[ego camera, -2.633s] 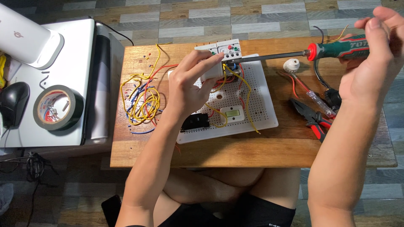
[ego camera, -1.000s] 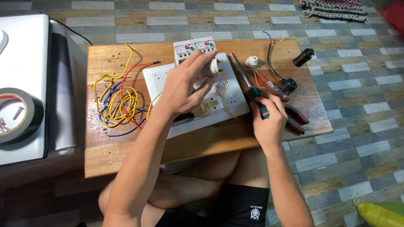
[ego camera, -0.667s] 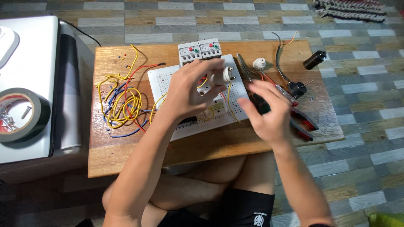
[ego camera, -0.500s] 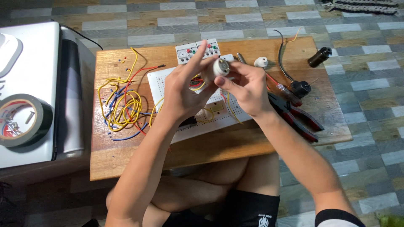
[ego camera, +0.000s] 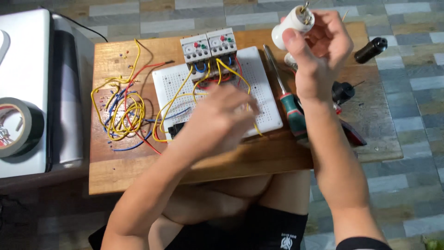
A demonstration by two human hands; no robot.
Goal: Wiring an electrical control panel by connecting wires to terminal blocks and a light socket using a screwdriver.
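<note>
My right hand [ego camera: 319,51] is raised above the wooden table [ego camera: 212,162] and grips a white lamp socket [ego camera: 294,24] between thumb and fingers. My left hand [ego camera: 217,121] hovers, blurred, over the near edge of the white perforated board [ego camera: 259,92], fingers loosely curled and holding nothing that I can see. Two grey relay modules [ego camera: 208,45] sit at the board's far edge, wired with yellow, red and blue leads. A green-handled screwdriver [ego camera: 287,97] lies on the table just right of the board, under my right forearm.
A tangle of loose yellow, blue and red wires [ego camera: 121,115] lies left of the board. Red-handled pliers [ego camera: 351,132], a black plug [ego camera: 343,91] and a black cylinder [ego camera: 370,50] are at the right. A tape roll [ego camera: 18,127] rests on a white unit at the left.
The screwdriver was set down beside the board. My right hand took the white socket and lifted it up and to the right. My left hand came off the socket and dropped toward the board's near edge.
</note>
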